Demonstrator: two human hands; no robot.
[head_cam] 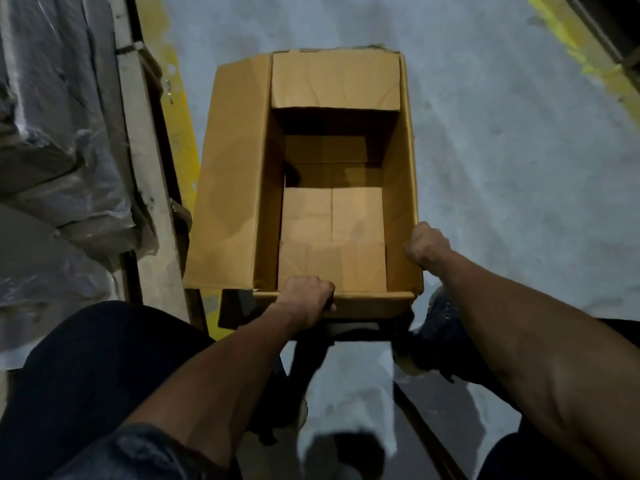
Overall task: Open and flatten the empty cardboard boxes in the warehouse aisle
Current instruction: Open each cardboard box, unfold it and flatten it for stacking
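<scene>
The concrete floor (502,150) fills most of the frame, with a yellow painted line (178,133) down the left of centre and another at the upper right. Plastic-wrapped goods (59,150) on a pallet take up the left edge.

The cardboard box (235,174) stands in the middle of the frame, mouth up and empty. Its long axis runs from the bottom of the frame toward the top, away from the person. The left flap is spread outward, the far flap (335,79) is folded in over the opening, and the bottom flaps look closed.

The left hand (306,297) grips the near rim of the box, its fingers curled over the edge. The right hand (427,249) grips the near end of the right-hand wall; its fingers are curled round the edge, knuckles up.

To flatten it well, I judge the bottom seam has to be opened first: tip the box over, split the bottom flaps, then push opposite corners together so the walls fold along their existing creases. Pulling on the rim alone would likely tear it.
</scene>
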